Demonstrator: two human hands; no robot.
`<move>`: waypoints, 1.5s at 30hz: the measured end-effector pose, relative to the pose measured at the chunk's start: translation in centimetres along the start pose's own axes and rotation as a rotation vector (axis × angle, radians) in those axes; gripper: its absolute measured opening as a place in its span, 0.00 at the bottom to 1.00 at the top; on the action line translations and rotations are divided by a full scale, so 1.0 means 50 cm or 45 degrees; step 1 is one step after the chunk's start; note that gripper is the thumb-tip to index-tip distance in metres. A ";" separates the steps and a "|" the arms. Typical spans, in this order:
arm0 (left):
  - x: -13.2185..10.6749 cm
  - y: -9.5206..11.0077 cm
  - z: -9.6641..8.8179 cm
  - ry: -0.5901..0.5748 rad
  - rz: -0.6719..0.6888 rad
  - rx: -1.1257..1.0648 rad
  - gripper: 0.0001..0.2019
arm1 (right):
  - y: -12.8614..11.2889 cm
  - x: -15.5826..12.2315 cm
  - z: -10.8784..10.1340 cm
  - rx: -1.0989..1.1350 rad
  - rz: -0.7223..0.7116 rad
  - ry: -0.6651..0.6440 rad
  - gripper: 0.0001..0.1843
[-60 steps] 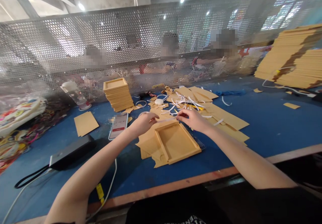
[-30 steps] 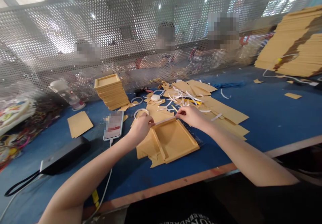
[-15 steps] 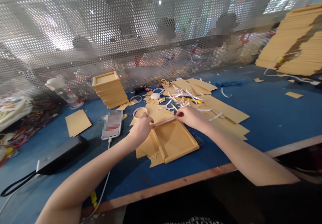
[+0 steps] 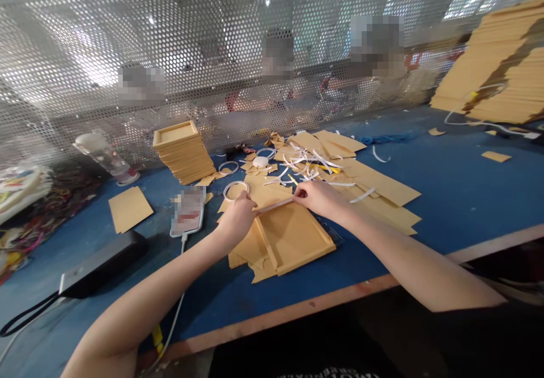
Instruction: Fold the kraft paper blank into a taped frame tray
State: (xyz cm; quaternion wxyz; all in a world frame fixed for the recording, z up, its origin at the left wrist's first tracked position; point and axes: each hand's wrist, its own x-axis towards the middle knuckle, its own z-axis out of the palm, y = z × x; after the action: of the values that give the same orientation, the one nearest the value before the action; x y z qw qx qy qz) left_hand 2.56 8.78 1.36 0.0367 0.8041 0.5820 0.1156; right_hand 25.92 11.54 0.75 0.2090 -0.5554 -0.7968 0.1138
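Observation:
A shallow brown cardboard tray (image 4: 300, 235) with raised edges lies near the table's front. Along its far edge runs a narrow white strip (image 4: 275, 204). My left hand (image 4: 238, 218) is closed at the strip's left end, by the tray's far left corner. At the other end, the fingers of my right hand (image 4: 313, 196) pinch the strip. Brown card sheets (image 4: 246, 253) stick out under the tray's left side. White strip offcuts (image 4: 314, 160) and a roll of white tape (image 4: 236, 191) lie just beyond my hands.
Left of my hands are a phone (image 4: 187, 211) on a cable, a black case (image 4: 106, 264), a stack of trays (image 4: 182, 151) and a clear bottle (image 4: 108, 157). A tall cardboard stack (image 4: 471, 77) stands at far right. Behind is a perforated metal screen (image 4: 204, 43), with people beyond.
Both hands stay at the ends of the white strip, almost unmoved. The whole view has shifted very slightly.

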 end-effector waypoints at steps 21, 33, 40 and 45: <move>0.007 0.011 -0.006 -0.118 -0.035 0.009 0.09 | -0.002 0.005 0.003 -0.076 0.020 -0.057 0.06; 0.036 -0.019 -0.019 -0.218 0.023 -0.091 0.07 | 0.014 0.014 0.016 -0.038 0.041 -0.071 0.06; 0.031 -0.010 -0.013 -0.188 0.002 -0.076 0.07 | 0.014 0.016 0.018 -0.039 0.060 -0.066 0.06; 0.030 -0.008 -0.010 -0.151 -0.017 -0.049 0.07 | 0.015 0.016 0.018 -0.033 0.083 -0.075 0.06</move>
State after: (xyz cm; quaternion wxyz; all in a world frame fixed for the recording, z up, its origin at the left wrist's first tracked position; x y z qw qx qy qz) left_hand 2.51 10.29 1.99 0.0872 0.8048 0.5818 0.0787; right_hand 25.89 12.61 -0.17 0.1744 -0.5802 -0.7855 0.1267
